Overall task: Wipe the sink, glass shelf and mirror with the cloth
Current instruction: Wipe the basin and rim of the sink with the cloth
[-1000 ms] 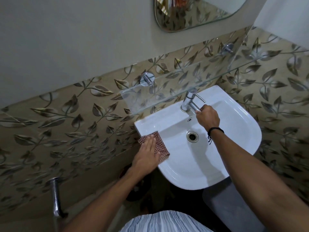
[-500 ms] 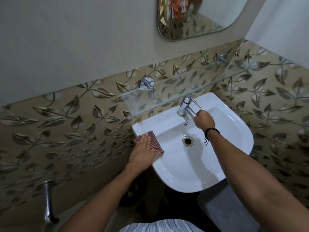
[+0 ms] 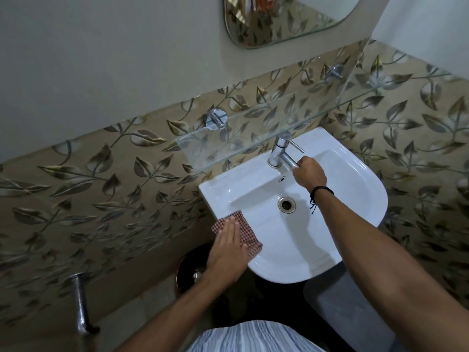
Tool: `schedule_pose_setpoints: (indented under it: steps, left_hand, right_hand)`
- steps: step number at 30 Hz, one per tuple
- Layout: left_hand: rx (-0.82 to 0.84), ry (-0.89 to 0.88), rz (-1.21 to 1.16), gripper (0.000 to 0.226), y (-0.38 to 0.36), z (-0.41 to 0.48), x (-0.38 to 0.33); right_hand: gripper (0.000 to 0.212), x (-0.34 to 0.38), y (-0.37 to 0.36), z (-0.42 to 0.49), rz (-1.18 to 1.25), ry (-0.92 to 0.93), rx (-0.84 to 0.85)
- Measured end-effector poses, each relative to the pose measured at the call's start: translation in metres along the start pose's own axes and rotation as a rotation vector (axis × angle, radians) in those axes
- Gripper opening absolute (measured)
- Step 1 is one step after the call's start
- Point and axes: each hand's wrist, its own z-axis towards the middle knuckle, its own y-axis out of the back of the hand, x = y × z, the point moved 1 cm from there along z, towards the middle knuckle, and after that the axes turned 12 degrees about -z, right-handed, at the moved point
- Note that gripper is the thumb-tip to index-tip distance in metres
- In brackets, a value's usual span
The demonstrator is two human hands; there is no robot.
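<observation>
Left hand point(image 3: 228, 252) lies flat, fingers extended, palm pressing the red-checked cloth point(image 3: 243, 231) onto the left rim of the white sink point(image 3: 355, 189); grip open, nothing clasped. The cloth overhangs the rim edge slightly toward the basin. Right hand point(image 3: 310, 174) is closed around the spout of the chrome tap point(image 3: 280, 153) at the back of the sink; black cord on the wrist. Drain point(image 3: 286, 205) sits mid-basin, uncovered. Glass shelf point(image 3: 253, 133) is mounted just above the tap. Mirror point(image 3: 279, 24) hangs on the wall above the shelf, partly out of view.
</observation>
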Motion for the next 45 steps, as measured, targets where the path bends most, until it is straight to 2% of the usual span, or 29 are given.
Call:
schedule_pose_setpoints:
  steps: [5,7,9,11,12,13,15,18,21,24,26,33,40,45]
  left_hand:
    - [0.05,-0.024,-0.038,0.072,-0.024,-0.013,-0.014]
    - [0.044,-0.053,0.016,0.083,-0.016,-0.013,-0.015]
    - [0.018,-0.093,0.009,0.091,0.001,-0.014,-0.016]
    - [-0.126,-0.185,-0.036,0.074,0.021,-0.012,-0.017]
    - [-0.221,-0.22,-0.035,0.06,0.029,-0.009,-0.013]
    - [-0.239,-0.208,-0.115,0.051,0.034,-0.006,-0.007]
    - [-0.217,-0.121,-0.261,0.049,0.039,0.006,0.01]
    - [-0.298,-0.105,-0.28,0.05,0.049,0.03,0.023]
    - [-0.291,-0.149,-0.315,0.048,0.059,0.059,0.025]
    - [-0.224,-0.183,-0.363,0.047,0.058,0.085,0.028]
    - [-0.185,-0.194,-0.389,0.048,0.057,0.097,0.03]
    - [-0.085,-0.225,-0.367,0.062,0.04,0.106,0.029]
    - [-0.161,-0.246,-0.284,0.068,0.029,0.104,0.023]
    - [-0.177,-0.123,-0.311,0.07,0.029,0.102,0.017]
  right_hand:
    - [0.016,-0.005,0.001,0.008,0.086,-0.042,0.051]
    - [0.019,-0.009,0.001,0.005,0.097,-0.056,0.067]
    - [0.031,-0.014,-0.004,-0.011,0.054,-0.015,-0.061]
    - [0.042,-0.019,-0.015,-0.044,0.089,0.034,-0.274]
    - [0.04,-0.022,-0.022,-0.063,0.147,0.07,-0.329]
    - [0.035,-0.024,-0.032,-0.083,0.219,0.121,-0.338]
    - [0.026,-0.027,-0.056,-0.125,0.328,0.241,-0.28]
    - [0.021,-0.022,-0.087,-0.178,0.338,0.394,-0.126]
    - [0.037,-0.003,-0.113,-0.207,0.221,0.53,0.001]
    - [0.054,0.01,-0.142,-0.218,0.009,0.672,-0.02]
    - [0.056,0.009,-0.153,-0.223,-0.103,0.673,-0.017]
    - [0.055,-0.037,-0.149,-0.25,-0.261,0.637,-0.047]
    - [0.055,-0.021,-0.145,-0.253,-0.274,0.574,-0.005]
    - [0.052,-0.072,-0.13,-0.27,-0.329,0.557,-0.032]
